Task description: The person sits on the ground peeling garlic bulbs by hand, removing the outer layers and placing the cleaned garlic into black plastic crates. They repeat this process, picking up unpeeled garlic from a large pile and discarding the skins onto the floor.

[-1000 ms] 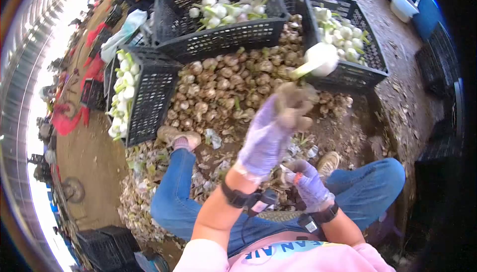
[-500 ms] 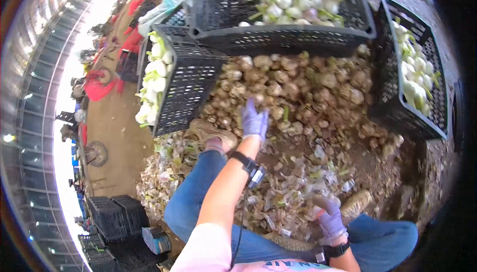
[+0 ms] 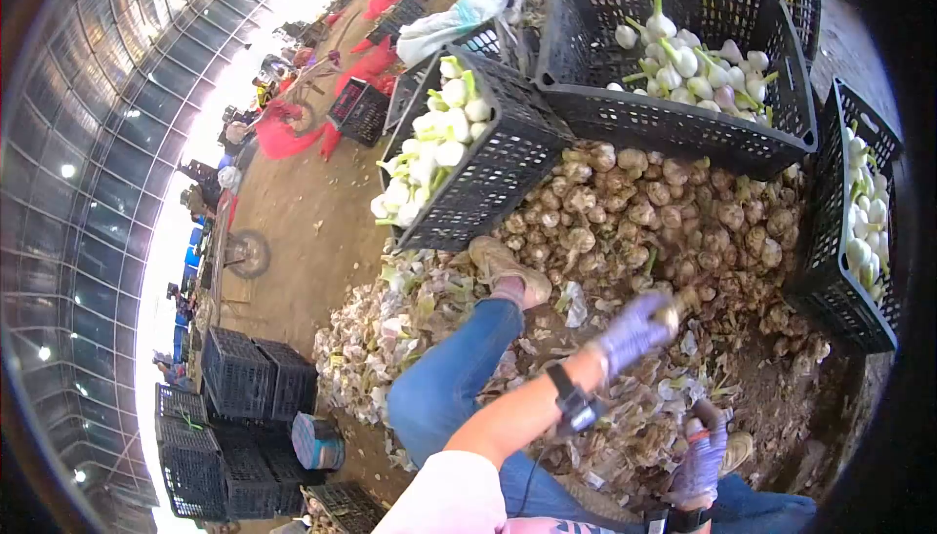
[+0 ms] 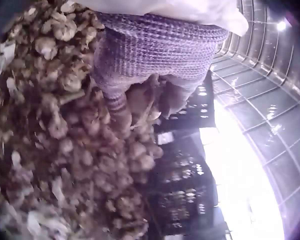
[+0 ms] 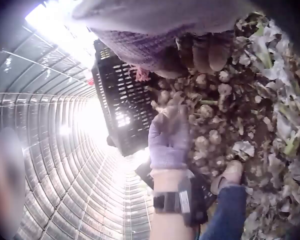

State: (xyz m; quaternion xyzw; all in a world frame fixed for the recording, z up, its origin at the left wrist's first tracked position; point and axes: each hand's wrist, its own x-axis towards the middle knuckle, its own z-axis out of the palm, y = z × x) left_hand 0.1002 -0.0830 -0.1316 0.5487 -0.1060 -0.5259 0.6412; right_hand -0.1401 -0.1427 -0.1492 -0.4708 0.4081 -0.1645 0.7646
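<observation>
My left hand (image 3: 634, 331), in a purple knit glove with soiled fingertips, is over the garlic pile, blurred in the head view. Its fingers curl round a brownish garlic bulb (image 3: 668, 318), largely covered by the glove in the left wrist view. Lower right, near my knee, is my right hand (image 3: 701, 456), gloved the same way, with something orange-red on its thumb. The right wrist view shows its fingers (image 5: 217, 52) bent downward; I cannot tell whether they hold anything. Unpeeled garlic bulbs (image 3: 673, 207) lie heaped on the ground ahead.
Black crates with white, trimmed garlic bulbs stand around the pile: a left crate (image 3: 488, 178), a back crate (image 3: 673, 134) and a right crate (image 3: 830, 280). Peeled skins (image 3: 381, 329) litter the ground around my legs. Stacked dark crates (image 3: 234, 378) are farther left.
A white bulb with its stem, at my left hand one second ago, is gone from there. The left hand reached down to the pile, then came back toward the right hand. The view turned left.
</observation>
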